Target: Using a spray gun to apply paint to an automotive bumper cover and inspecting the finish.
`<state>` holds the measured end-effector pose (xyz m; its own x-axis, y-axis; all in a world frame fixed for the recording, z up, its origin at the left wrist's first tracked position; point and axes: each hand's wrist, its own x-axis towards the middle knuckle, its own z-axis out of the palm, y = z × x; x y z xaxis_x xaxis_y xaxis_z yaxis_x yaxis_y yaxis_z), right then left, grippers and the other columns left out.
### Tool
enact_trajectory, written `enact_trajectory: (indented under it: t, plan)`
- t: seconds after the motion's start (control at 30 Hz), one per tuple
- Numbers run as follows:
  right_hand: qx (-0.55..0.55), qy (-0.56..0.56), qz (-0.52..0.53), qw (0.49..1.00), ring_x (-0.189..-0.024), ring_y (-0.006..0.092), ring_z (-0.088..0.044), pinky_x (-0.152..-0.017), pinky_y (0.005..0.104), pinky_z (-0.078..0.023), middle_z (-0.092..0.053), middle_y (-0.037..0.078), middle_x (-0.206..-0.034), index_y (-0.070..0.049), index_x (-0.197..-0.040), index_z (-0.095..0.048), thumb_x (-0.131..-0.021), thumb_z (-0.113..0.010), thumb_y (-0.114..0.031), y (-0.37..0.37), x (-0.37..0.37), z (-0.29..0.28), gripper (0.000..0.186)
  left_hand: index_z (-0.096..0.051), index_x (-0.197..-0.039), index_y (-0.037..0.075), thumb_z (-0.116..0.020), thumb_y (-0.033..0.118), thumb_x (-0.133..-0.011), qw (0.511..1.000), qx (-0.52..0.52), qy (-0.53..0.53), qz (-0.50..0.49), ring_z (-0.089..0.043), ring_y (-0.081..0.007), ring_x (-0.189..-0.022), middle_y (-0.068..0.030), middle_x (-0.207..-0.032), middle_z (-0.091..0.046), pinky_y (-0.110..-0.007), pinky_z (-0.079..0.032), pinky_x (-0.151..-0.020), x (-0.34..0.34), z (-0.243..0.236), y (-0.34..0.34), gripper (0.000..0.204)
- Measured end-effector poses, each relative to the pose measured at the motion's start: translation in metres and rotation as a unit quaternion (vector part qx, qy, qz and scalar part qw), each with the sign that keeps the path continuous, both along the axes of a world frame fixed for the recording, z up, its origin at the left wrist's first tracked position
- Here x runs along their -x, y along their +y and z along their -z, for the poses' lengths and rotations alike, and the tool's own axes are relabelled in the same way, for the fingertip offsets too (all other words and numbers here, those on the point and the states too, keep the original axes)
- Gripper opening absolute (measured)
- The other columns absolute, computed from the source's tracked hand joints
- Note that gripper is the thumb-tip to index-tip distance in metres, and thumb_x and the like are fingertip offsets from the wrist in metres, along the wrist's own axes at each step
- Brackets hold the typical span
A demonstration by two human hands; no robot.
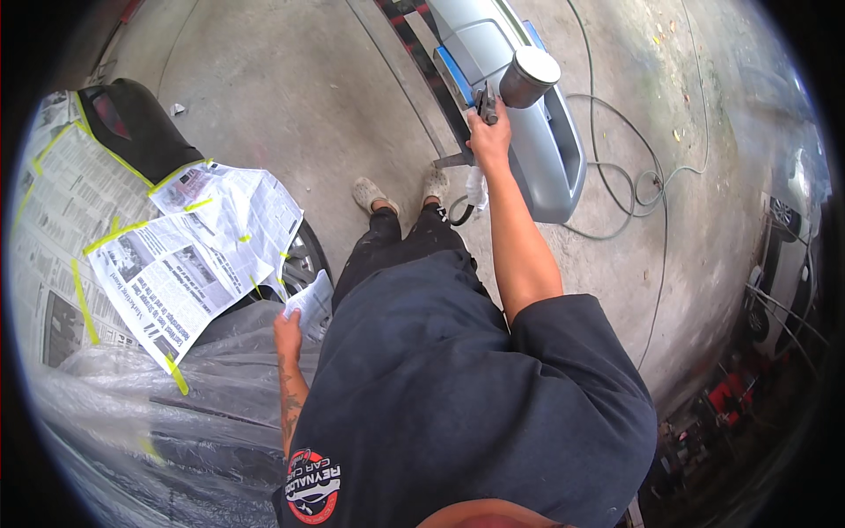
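Note:
My right hand [490, 139] is closed round the handle of a spray gun [487, 103], held out in front over a silver car bumper [502, 44]. The gun's dark round cup [523, 86] has a pale lid. Below that hand hangs something white and wrapped [476, 187], with a dark hose [459, 214] curving beside it. My left hand [288, 336], low at my left side, pinches a folded piece of printed paper [310, 304]. This paper is close to a wheel [305, 255] of the masked car; whether it joins the other sheets I cannot tell.
Newspaper sheets [189, 268] with yellow tape cover the car at left, with clear plastic sheeting [211, 422] below. The bumper rests on a stand with blue pads [454, 74]. Hoses [647, 198] loop over the concrete floor [290, 79]. Red items [729, 394] lie at lower right.

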<state>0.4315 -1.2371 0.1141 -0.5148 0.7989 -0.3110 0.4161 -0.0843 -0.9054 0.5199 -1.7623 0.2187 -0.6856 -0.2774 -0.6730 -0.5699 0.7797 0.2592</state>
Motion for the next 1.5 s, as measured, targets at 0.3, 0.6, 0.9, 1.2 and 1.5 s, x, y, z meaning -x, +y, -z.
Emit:
enact_trajectory:
  t: [0.3, 0.6, 0.9, 1.2, 1.5]
  plan:
    - [-0.002, -0.012, -0.001, 1.0, -0.104, 0.0313, -0.064, -0.093, 0.0379, -0.047, -0.066, 0.018, -0.112, -0.006, -0.131, -0.055, -0.079, -0.069, -0.014, 0.004, -0.001, 0.012, 0.054, -0.063, -0.117, -0.006, -0.061, 0.023, -0.09, 0.998, -0.042, -0.005, -0.04, -0.067, -0.0306, -0.096, -0.0198, -0.102, -0.07, -0.039, -0.049, -0.086, -0.009, 0.024, -0.023, 0.04]
    - [0.036, 0.008, -0.012, 0.999, -0.095, 0.0255, -0.064, -0.089, 0.036, -0.047, -0.068, 0.014, -0.104, -0.008, -0.131, -0.055, -0.08, -0.068, -0.014, 0.003, -0.004, 0.001, 0.053, -0.065, -0.114, -0.006, -0.062, 0.024, -0.089, 1.0, -0.012, 0.001, -0.016, -0.068, -0.0301, -0.094, -0.0203, -0.1, -0.071, -0.039, -0.049, -0.084, -0.007, 0.014, -0.009, 0.039]
    - [0.063, 0.024, 0.002, 0.998, -0.05, 0.0161, -0.058, -0.042, 0.0307, -0.048, -0.064, 0.009, -0.081, -0.011, -0.135, -0.051, -0.082, -0.067, -0.014, 0.003, -0.004, -0.017, 0.056, -0.066, -0.112, -0.006, -0.063, 0.023, -0.088, 0.999, -0.019, 0.025, -0.019, -0.068, -0.0302, -0.091, -0.0199, -0.097, -0.071, -0.039, -0.049, -0.082, -0.013, 0.015, -0.009, 0.037]
    - [0.062, 0.024, -0.009, 0.998, -0.052, 0.0174, -0.059, -0.045, 0.0317, -0.05, -0.062, 0.008, -0.079, -0.012, -0.13, -0.055, -0.081, -0.067, -0.014, 0.003, -0.008, -0.022, 0.051, -0.066, -0.112, -0.006, -0.062, 0.021, -0.088, 0.999, -0.033, 0.019, -0.025, -0.068, -0.027, -0.091, -0.0184, -0.097, -0.071, -0.037, -0.049, -0.082, -0.014, 0.015, -0.008, 0.036]
    - [0.068, -0.002, 0.001, 0.998, -0.055, 0.0186, -0.061, -0.045, 0.0327, -0.051, -0.064, 0.009, -0.083, -0.012, -0.134, -0.053, -0.081, -0.068, -0.014, 0.003, -0.012, -0.018, 0.055, -0.065, -0.115, -0.006, -0.061, 0.021, -0.089, 0.999, -0.03, 0.006, -0.017, -0.067, -0.0277, -0.092, -0.0184, -0.099, -0.071, -0.037, -0.049, -0.084, -0.013, 0.011, -0.001, 0.038]
